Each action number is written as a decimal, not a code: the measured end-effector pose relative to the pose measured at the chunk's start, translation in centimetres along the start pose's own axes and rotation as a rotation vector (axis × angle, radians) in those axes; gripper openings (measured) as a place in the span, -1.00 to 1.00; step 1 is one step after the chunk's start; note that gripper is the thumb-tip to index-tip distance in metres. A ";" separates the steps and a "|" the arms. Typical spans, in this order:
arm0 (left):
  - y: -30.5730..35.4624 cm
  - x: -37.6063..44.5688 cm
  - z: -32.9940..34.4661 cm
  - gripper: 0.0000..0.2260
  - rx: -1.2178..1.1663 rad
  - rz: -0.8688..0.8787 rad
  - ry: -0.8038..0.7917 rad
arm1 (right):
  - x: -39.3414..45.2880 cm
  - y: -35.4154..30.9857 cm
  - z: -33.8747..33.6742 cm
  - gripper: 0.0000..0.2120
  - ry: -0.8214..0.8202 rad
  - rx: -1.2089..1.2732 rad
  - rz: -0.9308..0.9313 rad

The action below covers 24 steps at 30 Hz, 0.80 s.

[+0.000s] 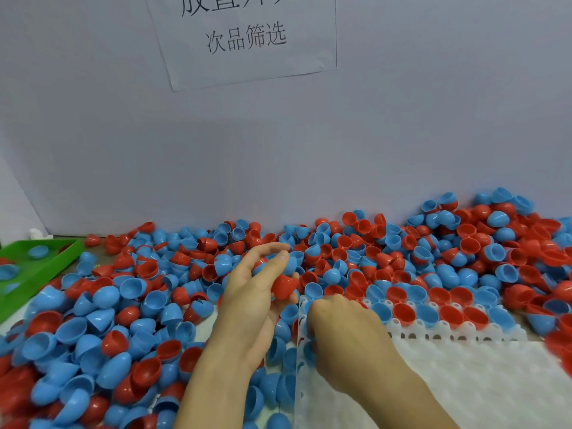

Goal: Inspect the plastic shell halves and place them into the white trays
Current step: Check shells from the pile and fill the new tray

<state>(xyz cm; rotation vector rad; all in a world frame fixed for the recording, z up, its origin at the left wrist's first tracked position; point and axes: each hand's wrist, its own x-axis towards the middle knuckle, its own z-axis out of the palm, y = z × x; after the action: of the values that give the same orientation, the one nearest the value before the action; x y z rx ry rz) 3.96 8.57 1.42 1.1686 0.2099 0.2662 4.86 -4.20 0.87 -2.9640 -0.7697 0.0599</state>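
Many glossy domed shell halves (139,305), dimpled white tray (464,382)

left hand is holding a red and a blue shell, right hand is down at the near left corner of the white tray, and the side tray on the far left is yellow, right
Not quite: the side tray is green, not yellow, as the head view shows. The rest stands: the left hand holds a red shell and a blue shell, and the right hand is at the white tray's left edge.

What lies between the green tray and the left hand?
In the head view, loose red and blue shell halves cover the table between the green tray and the left hand.
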 end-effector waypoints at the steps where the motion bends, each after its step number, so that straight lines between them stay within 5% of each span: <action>1: 0.0 0.0 0.1 -0.88 -0.017 -0.002 -0.009 | 0.0 0.1 -0.1 -0.75 -0.008 0.019 -0.004; 3: 0.1 -0.1 0.2 -0.84 -0.057 -0.004 -0.030 | 0.0 0.6 -0.4 -0.96 -0.026 0.063 -0.024; 7: 0.2 -0.3 0.5 -0.59 -0.117 0.024 -0.075 | 0.1 2.7 -1.6 -0.77 0.032 0.327 -0.052; 10: 0.0 -0.4 0.6 -0.65 -0.074 0.024 -0.097 | 0.3 4.0 -3.1 -0.83 0.278 0.640 -0.069; 13: -0.3 -0.6 0.7 -0.72 -0.005 0.018 -0.149 | 0.2 4.3 -3.9 -0.81 0.279 0.881 -0.142; 19: -0.3 -0.9 1.4 -0.80 0.010 0.017 -0.257 | 0.5 4.4 -3.3 -0.95 0.245 0.854 -0.117; 24: -1.1 -0.5 2.3 -0.80 0.018 -0.057 -0.108 | 0.2 5.1 -3.8 -0.81 0.291 0.748 -0.117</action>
<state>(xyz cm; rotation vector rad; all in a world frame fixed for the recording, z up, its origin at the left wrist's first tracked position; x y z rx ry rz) 4.25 6.03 1.31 1.1899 0.1510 0.1513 7.75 -8.76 4.21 -2.1577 -0.6833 -0.0749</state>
